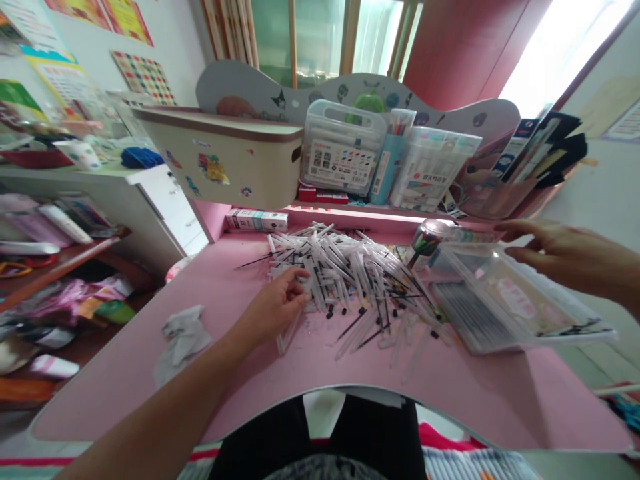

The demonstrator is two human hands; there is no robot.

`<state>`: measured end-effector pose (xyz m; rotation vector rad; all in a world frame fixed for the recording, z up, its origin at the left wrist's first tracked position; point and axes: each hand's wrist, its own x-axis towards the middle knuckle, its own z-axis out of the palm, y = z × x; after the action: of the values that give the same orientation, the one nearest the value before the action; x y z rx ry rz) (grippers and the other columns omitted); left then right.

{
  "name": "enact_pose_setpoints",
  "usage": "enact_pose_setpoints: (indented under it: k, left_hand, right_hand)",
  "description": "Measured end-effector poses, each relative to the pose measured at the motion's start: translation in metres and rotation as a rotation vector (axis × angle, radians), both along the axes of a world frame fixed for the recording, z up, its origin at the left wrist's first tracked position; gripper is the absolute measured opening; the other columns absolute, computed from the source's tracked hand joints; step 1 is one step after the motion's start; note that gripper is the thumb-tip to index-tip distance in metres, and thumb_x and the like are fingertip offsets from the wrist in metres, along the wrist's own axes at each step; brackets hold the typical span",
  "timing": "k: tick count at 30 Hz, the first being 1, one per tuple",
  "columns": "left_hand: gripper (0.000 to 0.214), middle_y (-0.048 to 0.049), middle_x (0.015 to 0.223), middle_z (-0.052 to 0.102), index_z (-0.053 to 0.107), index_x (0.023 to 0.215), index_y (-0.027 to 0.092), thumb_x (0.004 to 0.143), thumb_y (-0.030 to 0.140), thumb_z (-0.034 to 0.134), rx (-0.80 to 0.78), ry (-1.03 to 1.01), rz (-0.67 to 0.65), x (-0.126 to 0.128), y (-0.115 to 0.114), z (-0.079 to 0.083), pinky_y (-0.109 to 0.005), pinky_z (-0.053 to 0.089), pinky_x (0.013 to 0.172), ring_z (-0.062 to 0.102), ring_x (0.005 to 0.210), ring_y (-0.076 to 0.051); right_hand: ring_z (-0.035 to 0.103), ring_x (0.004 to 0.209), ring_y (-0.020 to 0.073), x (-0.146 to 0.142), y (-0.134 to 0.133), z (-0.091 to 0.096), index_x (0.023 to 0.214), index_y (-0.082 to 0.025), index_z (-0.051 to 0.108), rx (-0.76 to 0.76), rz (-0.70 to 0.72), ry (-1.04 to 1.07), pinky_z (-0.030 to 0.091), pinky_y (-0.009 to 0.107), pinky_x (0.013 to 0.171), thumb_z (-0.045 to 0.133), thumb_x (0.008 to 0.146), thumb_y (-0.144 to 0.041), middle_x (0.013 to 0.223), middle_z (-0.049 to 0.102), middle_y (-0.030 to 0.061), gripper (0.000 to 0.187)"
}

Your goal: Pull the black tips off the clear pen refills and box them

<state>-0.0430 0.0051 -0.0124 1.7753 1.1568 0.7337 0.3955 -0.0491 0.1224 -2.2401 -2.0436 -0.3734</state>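
A big heap of clear pen barrels and thin black refills lies in the middle of the pink desk. My left hand rests at the heap's left edge, fingers curled onto a few clear barrels. My right hand hovers at the far right, fingers spread, touching the back rim of a clear plastic box. The box holds a row of dark pens and hangs over the desk's right edge.
A crumpled grey tissue lies at the left of the desk. On the back shelf stand marker cases, a cream storage bin and a holder of folders. A small box lies behind the heap. Cluttered shelves fill the left.
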Motion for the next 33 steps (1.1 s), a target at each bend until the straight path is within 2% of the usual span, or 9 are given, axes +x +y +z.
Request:
enact_pose_setpoints:
  k: [2, 5, 8, 11, 15, 20, 23, 27, 33]
  left_hand:
    - [0.049, 0.0062, 0.075, 0.054, 0.043, 0.125, 0.021, 0.080, 0.034, 0.058, -0.128, -0.111, 0.001, 0.004, -0.002, 0.001, -0.022, 0.041, 0.045, 0.052, 0.049, -0.010]
    - [0.061, 0.0060, 0.080, 0.051, 0.036, 0.132, 0.023, 0.077, 0.034, 0.062, -0.211, -0.231, 0.018, 0.009, -0.004, -0.001, -0.020, 0.045, 0.046, 0.055, 0.054, -0.009]
    - [0.060, 0.0044, 0.085, 0.050, 0.038, 0.131, 0.024, 0.077, 0.031, 0.062, -0.208, -0.287, 0.019, 0.013, -0.004, -0.006, -0.023, 0.052, 0.053, 0.059, 0.062, -0.010]
    - [0.055, 0.0029, 0.087, 0.050, 0.042, 0.131, 0.024, 0.079, 0.027, 0.060, -0.159, -0.248, 0.017, 0.014, -0.003, -0.012, -0.025, 0.054, 0.057, 0.060, 0.067, -0.012]
    - [0.052, -0.0022, 0.094, 0.058, 0.046, 0.134, 0.022, 0.082, 0.024, 0.055, -0.024, -0.097, 0.015, 0.013, -0.003, -0.013, -0.028, 0.055, 0.061, 0.062, 0.076, -0.016]
    - [0.047, -0.0077, 0.102, 0.067, 0.052, 0.131, 0.017, 0.085, 0.021, 0.052, 0.217, 0.135, 0.022, 0.010, -0.004, -0.008, -0.033, 0.052, 0.072, 0.063, 0.081, -0.019]
    - [0.039, -0.0070, 0.099, 0.069, 0.058, 0.124, 0.016, 0.085, 0.021, 0.052, 0.255, 0.176, 0.009, 0.009, -0.004, -0.007, -0.032, 0.051, 0.072, 0.064, 0.079, -0.019]
    - [0.028, -0.0048, 0.091, 0.072, 0.066, 0.109, 0.018, 0.086, 0.020, 0.051, 0.294, 0.214, -0.027, 0.008, -0.007, -0.005, -0.032, 0.051, 0.077, 0.066, 0.082, -0.020]
    - [0.025, -0.0055, 0.096, 0.076, 0.071, 0.100, 0.019, 0.085, 0.019, 0.052, 0.328, 0.227, -0.050, 0.012, -0.013, -0.001, -0.033, 0.051, 0.082, 0.068, 0.090, -0.022]
  right_hand:
    - [0.066, 0.070, 0.0164, -0.028, -0.013, 0.009, 0.118, -0.021, 0.067, 0.053, 0.010, 0.110, 0.048, 0.032, 0.071, 0.058, 0.089, -0.028, 0.094, 0.075, 0.0098, 0.032]
    - [0.063, 0.066, 0.0160, -0.081, -0.030, -0.002, 0.124, -0.025, 0.064, 0.033, 0.234, 0.224, 0.046, 0.032, 0.065, 0.057, 0.089, -0.030, 0.092, 0.073, 0.0096, 0.037]
    - [0.066, 0.082, 0.0212, -0.128, -0.036, -0.030, 0.118, -0.027, 0.067, -0.139, 0.456, 0.308, 0.047, 0.033, 0.074, 0.056, 0.088, -0.028, 0.099, 0.073, 0.0078, 0.031]
    - [0.064, 0.082, 0.0199, -0.155, -0.029, -0.057, 0.093, -0.022, 0.068, -0.391, 0.496, 0.336, 0.043, 0.029, 0.072, 0.050, 0.090, -0.017, 0.090, 0.072, 0.0058, 0.019]
    - [0.063, 0.083, 0.0204, -0.171, -0.010, -0.078, 0.084, -0.019, 0.065, -0.462, 0.423, 0.270, 0.037, 0.028, 0.070, 0.050, 0.086, -0.009, 0.088, 0.071, 0.0062, 0.018]
    - [0.061, 0.086, 0.0189, -0.192, 0.001, -0.091, 0.085, -0.018, 0.067, -0.461, 0.562, 0.270, 0.037, 0.027, 0.073, 0.052, 0.089, -0.012, 0.091, 0.068, 0.0060, 0.016]
    - [0.060, 0.088, 0.0183, -0.200, -0.003, -0.097, 0.087, -0.017, 0.067, -0.465, 0.625, 0.271, 0.038, 0.027, 0.075, 0.052, 0.091, -0.013, 0.096, 0.065, 0.0061, 0.016]
    - [0.060, 0.088, 0.0182, -0.198, -0.005, -0.101, 0.088, -0.018, 0.068, -0.435, 0.597, 0.242, 0.039, 0.027, 0.075, 0.050, 0.090, -0.008, 0.098, 0.062, 0.0059, 0.021]
    - [0.059, 0.080, 0.0175, -0.201, 0.002, -0.111, 0.089, -0.020, 0.072, -0.390, 0.588, 0.178, 0.039, 0.026, 0.069, 0.051, 0.093, -0.015, 0.096, 0.062, 0.0061, 0.022]
